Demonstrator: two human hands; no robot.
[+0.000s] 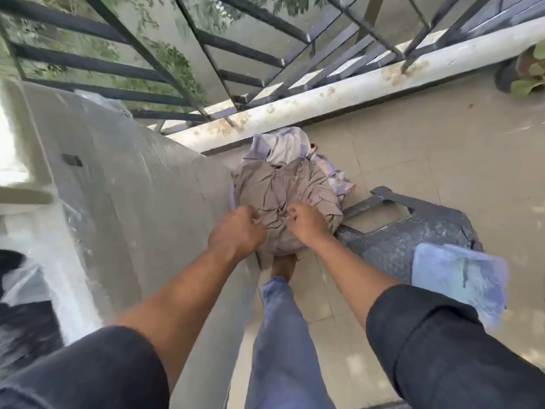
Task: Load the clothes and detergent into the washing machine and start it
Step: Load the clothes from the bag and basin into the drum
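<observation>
Dark sleeves (442,335) reach down as both hands, left (236,231) and right (306,224), clench the bundle of clothes (283,187) to lift it toward the washing machine (132,187).

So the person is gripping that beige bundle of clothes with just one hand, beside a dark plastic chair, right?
Not quite: the head view shows both hands on it. The left hand and the right hand each have a grip on the beige bundle of clothes. The rest holds: it sits beside the dark plastic chair.
</observation>
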